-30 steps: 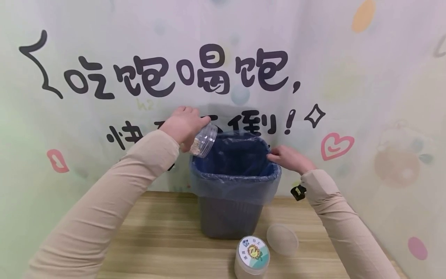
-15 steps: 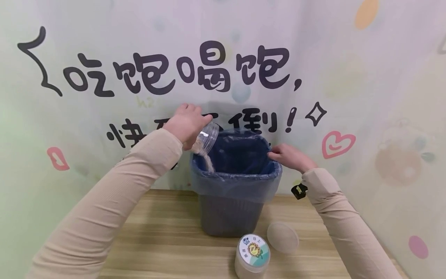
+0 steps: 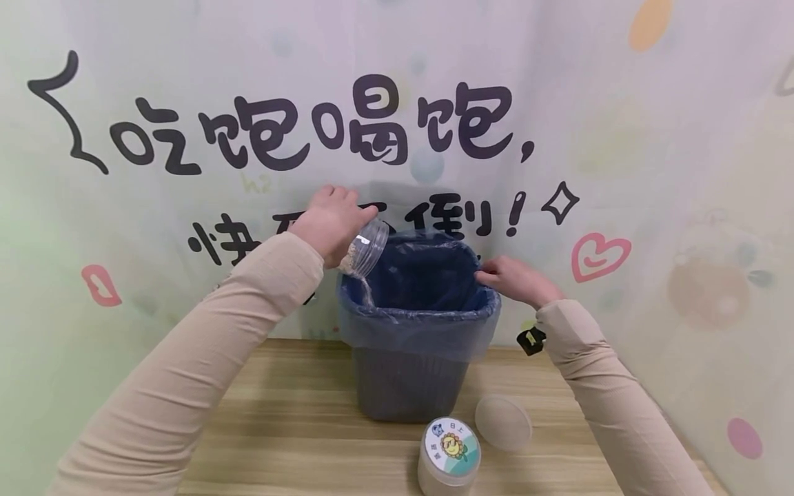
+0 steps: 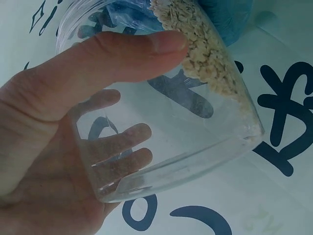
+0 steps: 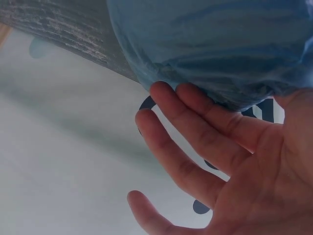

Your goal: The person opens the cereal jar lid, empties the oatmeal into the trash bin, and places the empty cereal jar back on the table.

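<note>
Grip: your left hand (image 3: 329, 222) curls round the tilted jar (image 3: 372, 248), your right hand (image 3: 517, 279) pinches the bin rim (image 3: 428, 316) | Progress: oats (image 4: 208, 58) pouring, some left inside

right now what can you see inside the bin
A blue liner, and a thin stream of flakes falling from the tipped jar. The front of the bin hides the bottom, so what lies there can't be seen.

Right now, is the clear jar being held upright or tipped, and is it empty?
Tipped and not empty: the clear jar slants, its mouth lowered toward the bin, and pale flakes lie along its lower wall.
</note>
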The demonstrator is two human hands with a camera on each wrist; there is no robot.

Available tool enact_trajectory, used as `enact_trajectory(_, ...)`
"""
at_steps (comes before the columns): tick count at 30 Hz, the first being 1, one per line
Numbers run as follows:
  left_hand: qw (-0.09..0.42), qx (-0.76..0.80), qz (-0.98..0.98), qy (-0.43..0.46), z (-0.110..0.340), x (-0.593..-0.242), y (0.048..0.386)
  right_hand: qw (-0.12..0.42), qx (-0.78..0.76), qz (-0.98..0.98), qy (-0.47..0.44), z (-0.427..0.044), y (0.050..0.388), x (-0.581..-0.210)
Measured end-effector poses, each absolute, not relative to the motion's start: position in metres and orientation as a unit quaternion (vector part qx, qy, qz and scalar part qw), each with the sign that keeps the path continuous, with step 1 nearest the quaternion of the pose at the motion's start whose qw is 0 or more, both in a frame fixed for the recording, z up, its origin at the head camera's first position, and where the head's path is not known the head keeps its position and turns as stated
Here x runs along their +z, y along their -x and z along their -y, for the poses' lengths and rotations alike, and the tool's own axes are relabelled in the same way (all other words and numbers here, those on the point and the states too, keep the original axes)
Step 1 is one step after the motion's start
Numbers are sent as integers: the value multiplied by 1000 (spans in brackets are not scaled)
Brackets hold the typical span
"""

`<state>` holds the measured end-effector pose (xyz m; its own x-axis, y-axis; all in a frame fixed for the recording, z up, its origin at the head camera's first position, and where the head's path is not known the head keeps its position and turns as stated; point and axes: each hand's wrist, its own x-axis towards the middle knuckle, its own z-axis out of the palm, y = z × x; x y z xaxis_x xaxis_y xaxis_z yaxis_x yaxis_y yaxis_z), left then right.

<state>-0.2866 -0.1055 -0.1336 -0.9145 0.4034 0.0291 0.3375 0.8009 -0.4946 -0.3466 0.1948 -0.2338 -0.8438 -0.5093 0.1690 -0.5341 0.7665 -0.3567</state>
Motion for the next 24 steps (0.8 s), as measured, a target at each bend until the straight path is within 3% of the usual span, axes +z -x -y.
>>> enact_trajectory(24,57,266,945,180,98,-133,290,33,203,940,-274,-193,345,-234)
